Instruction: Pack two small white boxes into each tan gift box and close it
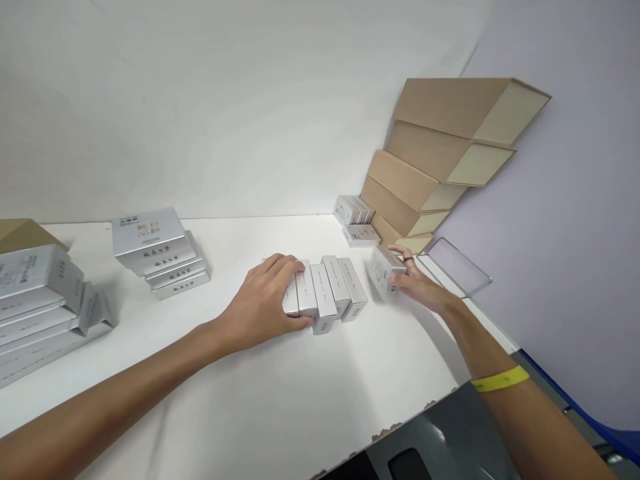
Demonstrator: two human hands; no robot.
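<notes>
A row of several small silver boxes (324,293) stands side by side on the white table, their narrow printed sides up. My left hand (267,293) is closed over the left end of this row, fingertips on the far side and thumb at the near side; it partly hides the boxes there. To the right of the row, my right hand (415,280) grips another silver box (384,272) between thumb and fingers, slightly tilted. Whether this box touches the table I cannot tell.
Silver boxes (153,243) are stacked at the left back, with a larger pile (37,307) at the far left. Tall brown boxes (425,147) lean in the right corner beside a few silver boxes (361,235). A clear frame (459,267) lies at the right edge.
</notes>
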